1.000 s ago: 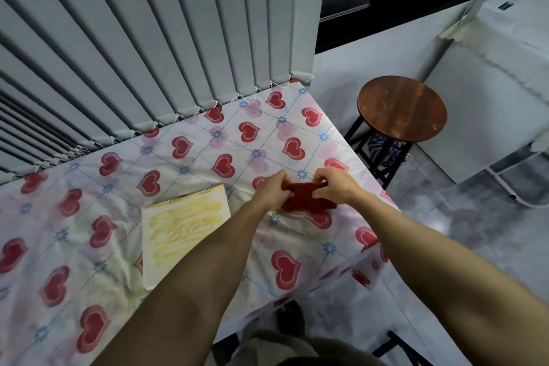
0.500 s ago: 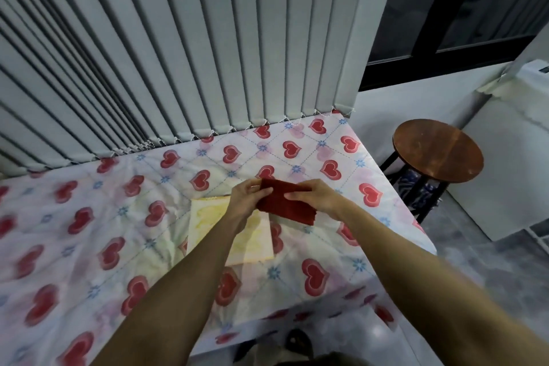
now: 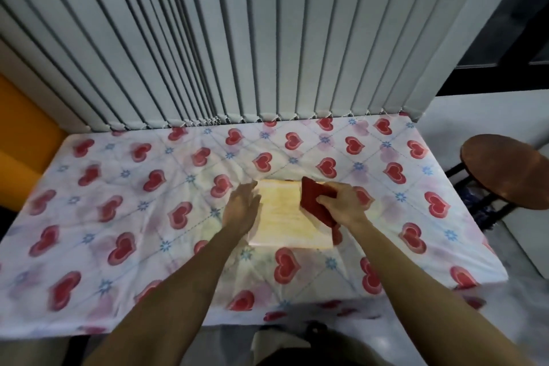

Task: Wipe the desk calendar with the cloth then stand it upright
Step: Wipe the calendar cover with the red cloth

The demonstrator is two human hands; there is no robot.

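Observation:
A pale yellow desk calendar (image 3: pixel 285 214) lies flat near the middle of the table, which is covered with a white cloth printed with red hearts (image 3: pixel 142 217). My right hand (image 3: pixel 341 205) grips a folded dark red cloth (image 3: pixel 315 202) over the calendar's right edge. My left hand (image 3: pixel 242 206) hovers at the calendar's left edge with fingers spread, holding nothing. Whether it touches the calendar I cannot tell.
Grey vertical blinds (image 3: pixel 237 38) hang along the table's far edge. A round wooden stool (image 3: pixel 505 172) stands to the right of the table. An orange surface (image 3: pixel 23 134) shows at the far left. The table's near edge drops to the floor in front of me.
My left hand has let go of the red cloth and moved to the calendar's left edge. My right hand keeps the cloth and has brought it over the calendar. The view has swung left.

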